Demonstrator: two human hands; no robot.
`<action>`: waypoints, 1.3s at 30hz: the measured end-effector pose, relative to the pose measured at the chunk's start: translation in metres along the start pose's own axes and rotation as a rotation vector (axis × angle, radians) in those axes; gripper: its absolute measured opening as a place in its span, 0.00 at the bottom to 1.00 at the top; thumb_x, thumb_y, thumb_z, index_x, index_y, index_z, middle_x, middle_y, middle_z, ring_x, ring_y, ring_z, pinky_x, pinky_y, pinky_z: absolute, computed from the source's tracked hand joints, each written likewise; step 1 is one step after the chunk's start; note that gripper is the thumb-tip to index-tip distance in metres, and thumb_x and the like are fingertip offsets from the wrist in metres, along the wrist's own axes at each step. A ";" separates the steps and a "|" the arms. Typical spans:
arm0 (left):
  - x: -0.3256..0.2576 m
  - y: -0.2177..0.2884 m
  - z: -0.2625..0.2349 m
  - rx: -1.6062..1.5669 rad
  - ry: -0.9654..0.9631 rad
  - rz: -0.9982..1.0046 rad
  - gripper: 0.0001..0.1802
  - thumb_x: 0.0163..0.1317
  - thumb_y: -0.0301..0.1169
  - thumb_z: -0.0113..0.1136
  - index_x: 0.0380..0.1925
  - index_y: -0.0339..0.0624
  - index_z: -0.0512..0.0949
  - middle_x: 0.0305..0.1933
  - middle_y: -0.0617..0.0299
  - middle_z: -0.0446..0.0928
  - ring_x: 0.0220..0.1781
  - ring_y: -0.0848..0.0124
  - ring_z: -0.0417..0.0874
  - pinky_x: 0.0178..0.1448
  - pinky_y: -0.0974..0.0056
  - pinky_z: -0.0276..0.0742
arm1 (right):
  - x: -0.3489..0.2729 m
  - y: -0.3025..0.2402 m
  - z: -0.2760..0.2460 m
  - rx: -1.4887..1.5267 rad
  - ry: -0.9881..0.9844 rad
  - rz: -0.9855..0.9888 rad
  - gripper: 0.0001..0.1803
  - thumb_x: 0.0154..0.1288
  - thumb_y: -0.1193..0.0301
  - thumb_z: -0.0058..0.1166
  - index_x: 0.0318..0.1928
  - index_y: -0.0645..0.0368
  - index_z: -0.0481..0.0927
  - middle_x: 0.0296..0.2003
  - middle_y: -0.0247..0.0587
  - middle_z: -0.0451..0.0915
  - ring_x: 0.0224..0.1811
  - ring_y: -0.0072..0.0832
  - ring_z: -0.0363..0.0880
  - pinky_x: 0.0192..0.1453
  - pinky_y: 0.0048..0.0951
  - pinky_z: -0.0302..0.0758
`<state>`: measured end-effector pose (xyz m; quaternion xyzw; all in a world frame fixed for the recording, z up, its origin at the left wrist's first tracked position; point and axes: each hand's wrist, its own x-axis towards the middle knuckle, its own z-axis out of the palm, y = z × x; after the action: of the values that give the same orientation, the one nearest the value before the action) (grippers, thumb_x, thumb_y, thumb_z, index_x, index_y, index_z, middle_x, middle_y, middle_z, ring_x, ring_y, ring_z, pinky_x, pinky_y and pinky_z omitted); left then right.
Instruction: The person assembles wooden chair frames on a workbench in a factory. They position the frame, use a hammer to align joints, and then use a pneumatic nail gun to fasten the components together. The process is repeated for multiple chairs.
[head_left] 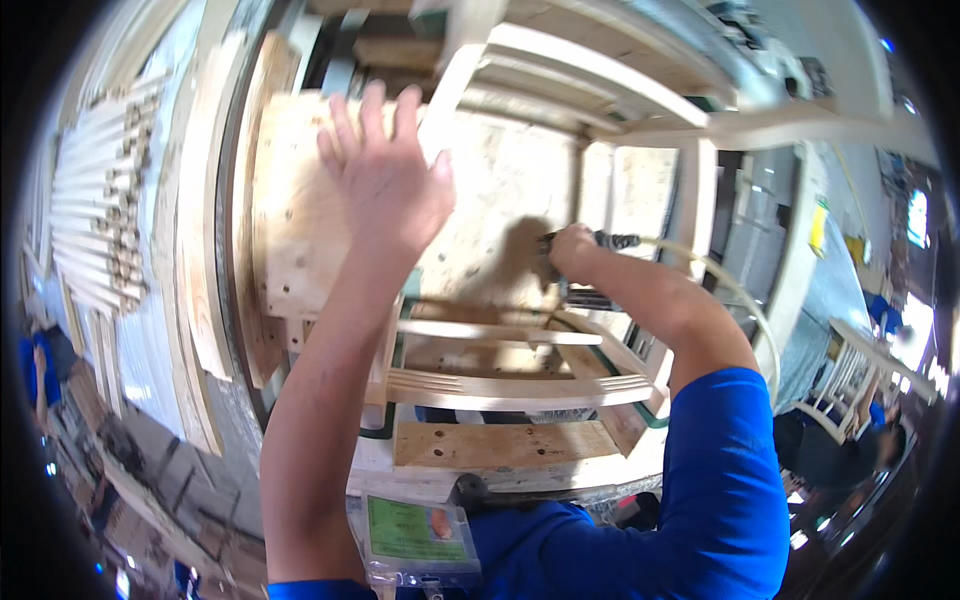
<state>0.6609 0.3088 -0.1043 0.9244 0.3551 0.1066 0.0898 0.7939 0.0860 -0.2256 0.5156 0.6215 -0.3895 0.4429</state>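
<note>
My left hand (390, 190) is spread, palm down, over a pale plywood board (490, 190), its thumb near a light wooden upright (452, 90). Whether the palm presses on the wood cannot be made out. To its right, my right hand (575, 250) is closed round the grip of a dark pneumatic nail gun (585, 297), which casts a shadow on the board. A pale air hose (725, 275) runs from the tool past my right forearm. Below the board lies a wooden chair-like frame with a curved slatted rail (520, 390); green-edged supports (380, 432) show around it.
Many thin wooden spindles (100, 200) are stacked at the left beside long boards (205, 210). A wooden frame with rails (600, 70) rises at the far side. At the right stands a white spindle-backed chair piece (850, 375) near another person (830, 450).
</note>
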 end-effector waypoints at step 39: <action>-0.031 0.033 -0.043 0.229 -0.158 0.018 0.51 0.58 0.36 0.72 0.79 0.41 0.58 0.85 0.44 0.52 0.85 0.40 0.52 0.83 0.35 0.53 | -0.373 -0.218 0.430 1.908 1.689 1.481 0.21 0.83 0.61 0.48 0.45 0.68 0.86 0.34 0.38 0.82 0.33 0.20 0.75 0.41 0.30 0.73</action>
<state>0.6488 0.2675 -0.0594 0.9373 0.3484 -0.0069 0.0102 0.6709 -0.4646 0.0045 0.8684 -0.1961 0.0773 -0.4489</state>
